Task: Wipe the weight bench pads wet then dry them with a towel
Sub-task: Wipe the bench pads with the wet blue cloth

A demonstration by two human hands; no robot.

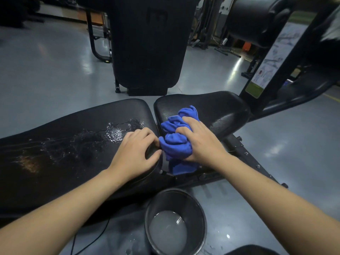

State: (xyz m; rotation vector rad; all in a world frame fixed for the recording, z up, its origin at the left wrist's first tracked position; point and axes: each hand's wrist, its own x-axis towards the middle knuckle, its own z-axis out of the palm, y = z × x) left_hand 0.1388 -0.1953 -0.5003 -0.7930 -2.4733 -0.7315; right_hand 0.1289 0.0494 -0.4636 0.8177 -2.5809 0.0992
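Head view, only one supplied. We take the long back pad (70, 144) as our ref. point.

Back pad: black, runs off frame to the left. We note water beads and streaks on its top surface, densest toward the end nearest the seat pad (211, 109). A dull brownish patch shows further left; we cannot tell whether it is wear or reflection.

Seat pad: black, just right of the back pad's end, w/ a narrow gap between the two. Fine droplets visible on its surface.

Blue cloth (177, 137): bunched up, lying over the gap and onto the seat pad's near-left edge; one corner hangs down below pad level, over the frame.

Right hand (200, 140): palm down on the cloth, fingers curled into it, gripping the bunched fabric.

Left hand (137, 151): on the back pad's end corner, right beside the cloth. Fingers bent around the pad edge, fingertips touching or nearly touching the cloth; we cannot tell whether it pinches the fabric.

Bucket (200, 218): dark, on the floor (46, 70) below the back pad's end, toward the camera; cloudy water in the bottom. Wet spots on floor beside it.

Beyond the back pad: an upright black pad (147, 43) of another machine; other gym equipment behind, dim.
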